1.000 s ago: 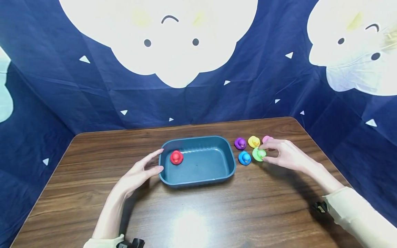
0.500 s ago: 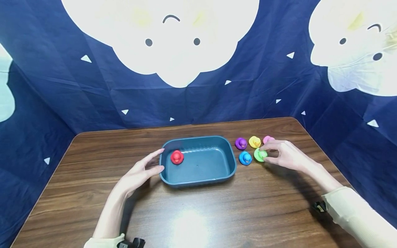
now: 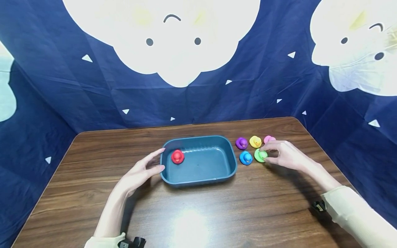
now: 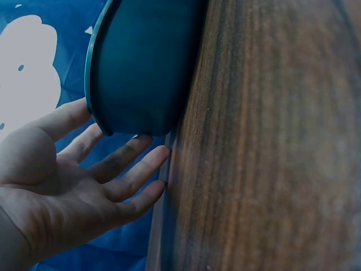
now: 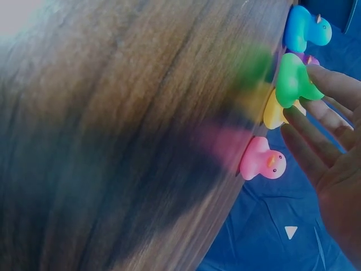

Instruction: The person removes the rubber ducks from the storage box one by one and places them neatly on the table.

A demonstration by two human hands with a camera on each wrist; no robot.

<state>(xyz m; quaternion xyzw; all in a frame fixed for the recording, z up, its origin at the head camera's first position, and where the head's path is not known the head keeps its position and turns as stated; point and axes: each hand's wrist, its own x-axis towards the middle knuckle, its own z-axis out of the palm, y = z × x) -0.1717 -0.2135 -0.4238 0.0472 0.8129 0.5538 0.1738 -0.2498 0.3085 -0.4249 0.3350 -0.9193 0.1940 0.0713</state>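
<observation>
My left hand [image 3: 136, 176] touches the left end of the teal plastic tub [image 3: 198, 181], its thumb and forefinger spread at the rim. In the left wrist view the fingers of that hand [image 4: 67, 180] are fairly straight, with fingertips against the tub wall [image 4: 146, 73]. A red rubber duck [image 3: 177, 156] sits inside the tub at its left. To the right of the tub, my right hand [image 3: 286, 155] pinches a green rubber duck [image 3: 260, 155] between thumb and fingers. In the right wrist view the green duck [image 5: 292, 82] is at the fingertips, partly covering a yellow duck [image 5: 274, 112].
Beside the green duck stand a blue duck [image 3: 246, 158], a purple duck [image 3: 241, 143], a yellow duck [image 3: 255, 142] and a pink duck [image 3: 269, 138] on the wooden table [image 3: 248, 203]. Dark blue cloth [image 3: 102, 100] with white cloud shapes hangs behind the table.
The whole head view has shifted slightly to the right. Both hands, the tub and the ducks keep nearly the same places relative to each other.
</observation>
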